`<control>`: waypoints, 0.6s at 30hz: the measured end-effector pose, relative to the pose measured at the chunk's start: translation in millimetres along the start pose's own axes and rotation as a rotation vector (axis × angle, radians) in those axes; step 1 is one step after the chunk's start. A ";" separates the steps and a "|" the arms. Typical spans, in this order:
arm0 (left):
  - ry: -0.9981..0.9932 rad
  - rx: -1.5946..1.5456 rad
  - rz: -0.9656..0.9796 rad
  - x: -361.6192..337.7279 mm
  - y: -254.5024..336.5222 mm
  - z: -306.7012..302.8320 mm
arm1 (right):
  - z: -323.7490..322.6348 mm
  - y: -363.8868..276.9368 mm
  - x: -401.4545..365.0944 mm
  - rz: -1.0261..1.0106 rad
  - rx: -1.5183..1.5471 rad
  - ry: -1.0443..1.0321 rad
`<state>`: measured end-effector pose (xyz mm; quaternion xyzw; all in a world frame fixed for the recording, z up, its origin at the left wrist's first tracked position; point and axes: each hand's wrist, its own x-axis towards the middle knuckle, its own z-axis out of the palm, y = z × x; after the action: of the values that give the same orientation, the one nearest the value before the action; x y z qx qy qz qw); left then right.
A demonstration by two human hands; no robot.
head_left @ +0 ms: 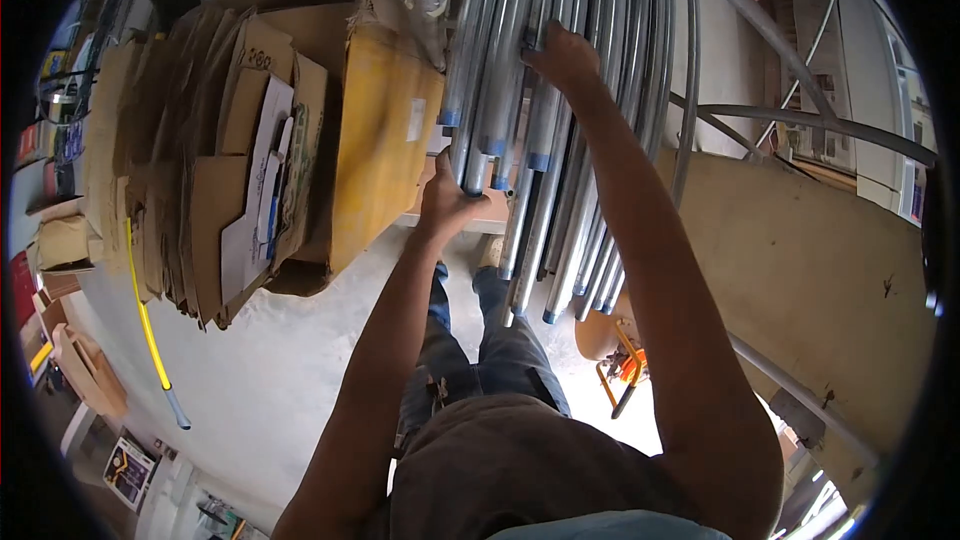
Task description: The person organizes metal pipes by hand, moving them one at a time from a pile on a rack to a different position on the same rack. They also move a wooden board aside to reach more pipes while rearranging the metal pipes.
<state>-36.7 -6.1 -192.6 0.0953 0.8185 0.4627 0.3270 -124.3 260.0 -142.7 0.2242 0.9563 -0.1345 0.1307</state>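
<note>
A bundle of long grey metal pipes [620, 60], several with blue bands at their ends, runs down toward me from the top of the view. My right hand [566, 58] is closed around a pipe [545, 125] higher up in the bundle, its fingers partly hidden behind the metal. Lower and to the left, my left hand [450, 198] cups the end of another pipe [461, 152], thumb along its side and fingers beneath. The pipe ends sit at uneven heights, those on the right reaching lower.
Left of the pipes stands a yellow-sided cardboard box [385, 130] packed with flattened cardboard [215, 140]. A yellow pole [150, 330] leans farther left. Curved metal tubing [800, 120] and a tan panel [820, 270] are on the right. An orange-handled item [628, 370] rests below the pipes.
</note>
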 end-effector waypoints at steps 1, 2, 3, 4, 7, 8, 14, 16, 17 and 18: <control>0.006 -0.002 0.004 0.3 0.7 -0.4 | 4.6 -3.6 9.4 -0.008 -0.057 0.008; 0.016 -0.007 0.007 -0.3 0.2 0.3 | 5.8 -2.6 20.1 -0.010 -0.058 0.008; 0.022 -0.014 0.008 -1.8 -0.4 1.3 | 6.5 -1.2 29.0 -0.057 -0.152 0.017; 0.023 -0.017 0.001 -3.9 2.0 0.6 | 6.6 -1.6 32.3 -0.106 -0.245 0.022; -0.004 -0.015 -0.042 -4.6 8.8 -3.7 | 7.1 9.4 36.9 -0.213 -0.307 0.067; -0.007 -0.005 -0.059 -3.8 11.1 -4.9 | 9.0 12.1 39.5 -0.298 -0.343 0.107; 0.030 -0.032 -0.035 -3.8 1.1 0.6 | -20.0 25.6 11.8 -0.320 -0.412 0.011; 0.032 -0.054 -0.018 -4.1 4.0 -0.5 | -12.1 28.2 10.5 -0.244 -0.352 0.092; 0.027 -0.047 -0.034 -5.1 5.7 -0.8 | -10.0 26.0 13.0 -0.157 -0.238 0.018; 0.024 -0.038 -0.048 -5.0 8.3 -2.1 | -10.1 27.4 17.1 -0.159 -0.235 0.030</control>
<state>-35.4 -5.2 -182.8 0.0641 0.8155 0.4712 0.3298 -128.3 293.6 -144.1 0.1330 0.9820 -0.0280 0.1308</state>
